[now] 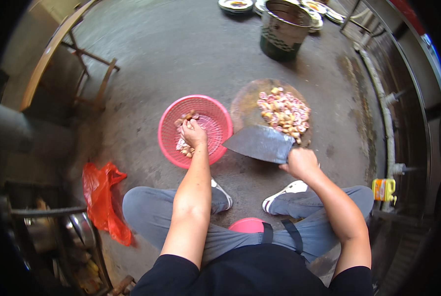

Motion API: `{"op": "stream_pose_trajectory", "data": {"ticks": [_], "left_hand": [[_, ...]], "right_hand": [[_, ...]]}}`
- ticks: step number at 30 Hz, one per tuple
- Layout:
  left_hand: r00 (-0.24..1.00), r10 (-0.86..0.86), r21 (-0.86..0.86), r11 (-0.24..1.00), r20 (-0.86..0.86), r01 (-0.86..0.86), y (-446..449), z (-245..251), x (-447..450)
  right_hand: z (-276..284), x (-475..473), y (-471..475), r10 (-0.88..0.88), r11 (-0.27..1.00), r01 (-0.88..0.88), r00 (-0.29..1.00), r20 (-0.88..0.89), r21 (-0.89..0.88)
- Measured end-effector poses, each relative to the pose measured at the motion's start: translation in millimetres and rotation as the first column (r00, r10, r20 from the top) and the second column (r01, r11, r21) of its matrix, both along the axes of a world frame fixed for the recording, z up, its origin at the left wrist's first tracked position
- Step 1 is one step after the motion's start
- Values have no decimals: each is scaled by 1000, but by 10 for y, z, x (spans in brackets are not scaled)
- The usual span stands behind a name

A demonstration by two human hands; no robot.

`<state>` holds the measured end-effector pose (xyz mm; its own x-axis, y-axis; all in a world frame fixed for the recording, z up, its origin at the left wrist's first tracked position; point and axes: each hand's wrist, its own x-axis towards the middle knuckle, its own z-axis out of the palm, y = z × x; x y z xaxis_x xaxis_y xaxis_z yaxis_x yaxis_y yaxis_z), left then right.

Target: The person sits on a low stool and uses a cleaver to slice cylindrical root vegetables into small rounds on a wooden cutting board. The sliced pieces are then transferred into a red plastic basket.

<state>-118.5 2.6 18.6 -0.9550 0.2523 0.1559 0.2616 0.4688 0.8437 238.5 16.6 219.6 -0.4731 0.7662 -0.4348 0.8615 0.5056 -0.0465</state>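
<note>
My right hand (302, 162) grips the handle of a broad cleaver (263, 143), its blade pointing left over the near edge of a round chopping board (242, 105). Chopped pieces of meat, pale yellow and pink (285, 111), lie heaped on the board's right side. Left of the board, a pink plastic colander basket (162, 135) stands on the floor with more pieces in it. Inside its rim is my left hand (193, 133), fingers bent around or against some pieces; whether it holds any is hidden.
A bucket (285, 37) stands beyond the board, near stacked plates (236, 4). A red plastic bag (104, 201) lies to the left. A wooden table (54, 48) is at the upper left. Pipes (379, 85) run along the right, with a yellow container (383, 189) nearby.
</note>
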Motion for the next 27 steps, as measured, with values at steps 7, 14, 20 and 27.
{"op": "stream_pose_trajectory", "data": {"ticks": [7,14,20,27], "left_hand": [[707,-700,-178,712,-106,679,977,298,968],[303,-953,-476,264,5,839,1465,286,1409],[203,-975,-373,220,-86,901,1266,48,1668],[230,-965,-212,253,-127,944,1020,-75,1791]], "right_hand": [[-171,1202,-495,-379,922,383,923,72,-59],[-225,2094,-235,-369,927,375,909,195,4],[-798,1938,396,-206,977,211,966,153,-15],[-919,1758,218,-186,978,189,982,37,-92]]}}
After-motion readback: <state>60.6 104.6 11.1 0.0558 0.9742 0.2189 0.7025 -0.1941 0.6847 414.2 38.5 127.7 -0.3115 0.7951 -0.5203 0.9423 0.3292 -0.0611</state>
